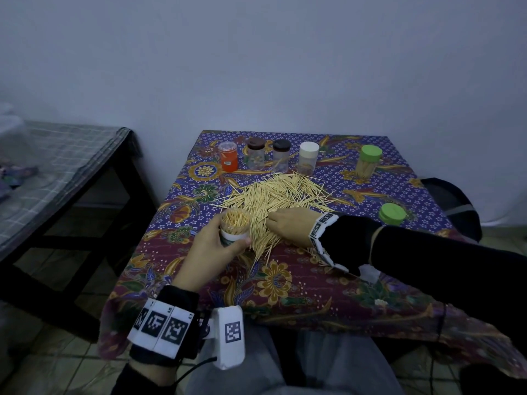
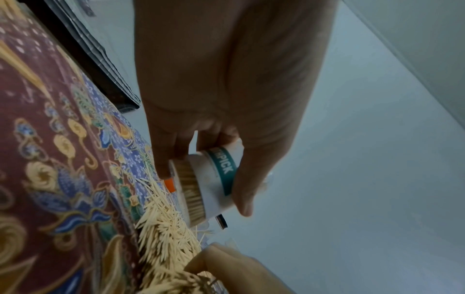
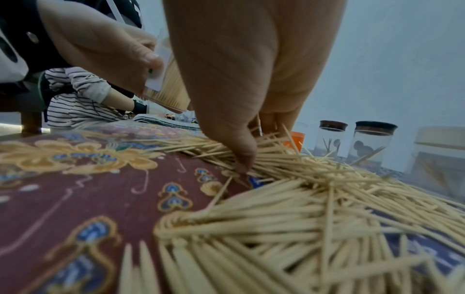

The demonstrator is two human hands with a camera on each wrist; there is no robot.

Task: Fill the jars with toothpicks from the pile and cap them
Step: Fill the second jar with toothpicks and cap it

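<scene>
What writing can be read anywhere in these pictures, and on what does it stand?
"PICK": white letters on the teal band of the toothpick jar gripped by the left hand; earlier letters of the word are hidden by the fingers.
Orange jar: label too small to read.
Wrist bands: black-and-white square code markers, no words.
Nothing else readable.

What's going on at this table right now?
A person is filling a jar with toothpicks. The left hand grips the open, nearly full jar beside the pile, while the right hand reaches into the pile, fingers gathering more. A loose green cap waits to the right. Five capped jars stand along the far edge.
</scene>
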